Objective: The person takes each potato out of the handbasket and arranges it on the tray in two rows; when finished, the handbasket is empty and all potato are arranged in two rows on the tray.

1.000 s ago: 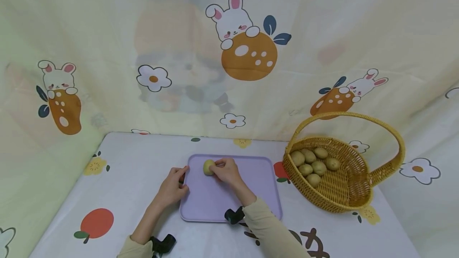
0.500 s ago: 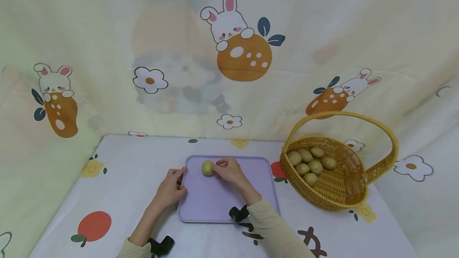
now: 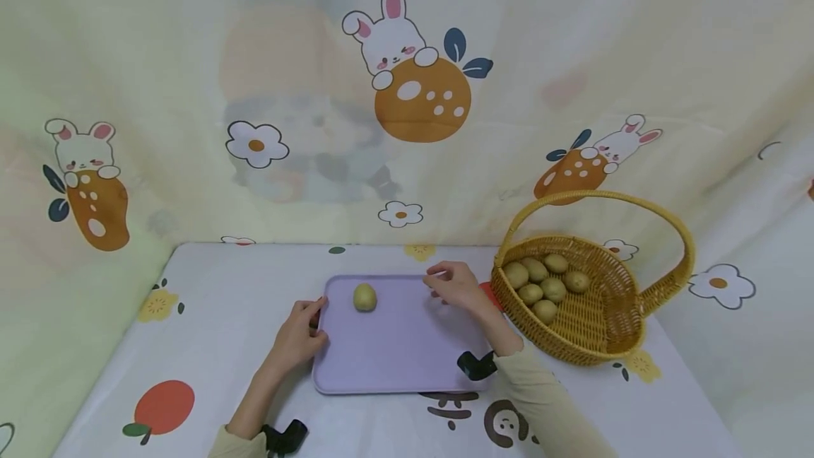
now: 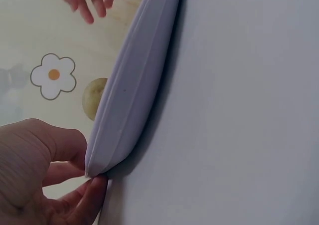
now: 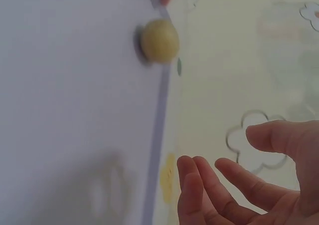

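Observation:
A lilac rectangular tray [image 3: 394, 352] lies on the table, with one yellowish potato [image 3: 365, 297] on its upper left part. My left hand [image 3: 299, 334] holds the tray's left edge, thumb and fingers pinching the rim in the left wrist view [image 4: 35, 170]. Over the tray's upper right side hovers my right hand [image 3: 456, 285], its fingers loosely bent with nothing between them, as the right wrist view shows [image 5: 259, 185]. That view also has the potato [image 5: 160, 41], well apart from the right hand. In the left wrist view the tray rim partly hides the potato [image 4: 93, 98].
A wicker basket [image 3: 613, 306] with a tall arched handle stands to the right of the tray. Several potatoes [image 3: 553, 290] lie in its left part. A printed white cloth [image 3: 222, 345] covers the table, and a patterned curtain [image 3: 305, 55] hangs behind it.
My right hand has let go of the potato and moved right, toward the basket. The potato stays on the tray. My left hand keeps its hold on the tray edge.

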